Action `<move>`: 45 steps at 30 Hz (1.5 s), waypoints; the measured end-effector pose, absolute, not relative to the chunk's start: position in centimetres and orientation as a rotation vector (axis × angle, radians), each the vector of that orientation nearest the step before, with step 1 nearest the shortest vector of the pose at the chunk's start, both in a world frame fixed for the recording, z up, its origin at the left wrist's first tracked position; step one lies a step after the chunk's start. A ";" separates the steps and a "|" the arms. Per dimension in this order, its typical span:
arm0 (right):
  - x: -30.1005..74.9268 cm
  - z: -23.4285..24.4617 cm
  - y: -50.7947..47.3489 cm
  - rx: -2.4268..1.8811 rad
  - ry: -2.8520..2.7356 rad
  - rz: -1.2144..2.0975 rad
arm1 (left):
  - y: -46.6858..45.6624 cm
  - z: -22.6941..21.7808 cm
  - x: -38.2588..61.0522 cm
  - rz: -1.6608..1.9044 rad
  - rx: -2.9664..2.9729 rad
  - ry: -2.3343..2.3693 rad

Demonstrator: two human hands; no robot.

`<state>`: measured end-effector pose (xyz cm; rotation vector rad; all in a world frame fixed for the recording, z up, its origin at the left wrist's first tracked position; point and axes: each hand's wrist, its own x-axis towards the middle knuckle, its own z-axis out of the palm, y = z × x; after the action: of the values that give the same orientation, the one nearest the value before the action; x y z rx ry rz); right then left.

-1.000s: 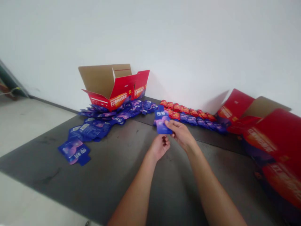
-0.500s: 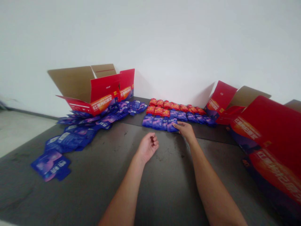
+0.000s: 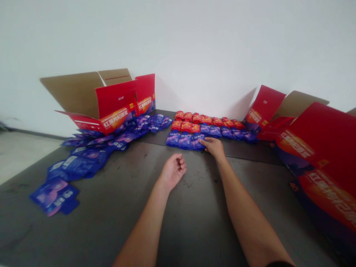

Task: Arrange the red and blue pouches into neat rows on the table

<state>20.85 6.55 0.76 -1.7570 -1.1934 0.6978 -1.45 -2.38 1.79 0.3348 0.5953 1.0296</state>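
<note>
My right hand (image 3: pixel 214 147) pinches the right edge of a blue pouch (image 3: pixel 198 142), which lies at the right end of the front row. Two more blue pouches (image 3: pixel 178 140) lie side by side to its left. My left hand (image 3: pixel 174 170) hovers over the dark table nearer to me, its fingers curled in and nothing visible in them. Behind the front row run red pouches (image 3: pixel 186 126) and a line of blue pouches (image 3: pixel 227 132), with another row of red pouches (image 3: pixel 207 119) at the back.
Loose blue pouches (image 3: pixel 83 161) spread across the left of the dark table (image 3: pixel 122 207). An open red carton (image 3: pixel 114 111) stands behind them. More open cartons, one far (image 3: pixel 258 107) and one near (image 3: pixel 319 148), stand on the right. A white wall (image 3: pixel 189 48) rises behind.
My right hand has slid the blue pouch left, up against the front row. The left hand stays curled in nearly the same place. The camera view has shifted slightly.
</note>
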 end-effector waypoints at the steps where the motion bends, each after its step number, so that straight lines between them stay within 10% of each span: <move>1: 20.8 0.7 6.6 -1.754 -1.197 0.697 | -2.4 1.8 -1.5 1.032 0.330 0.594; 45: 20.5 -0.1 4.9 -1.674 -1.249 0.477 | -2.2 1.8 -1.5 1.044 0.317 0.583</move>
<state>20.53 4.92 -0.09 -1.6743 -1.2491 0.4766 -1.50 -2.19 1.75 0.3167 0.5834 1.0440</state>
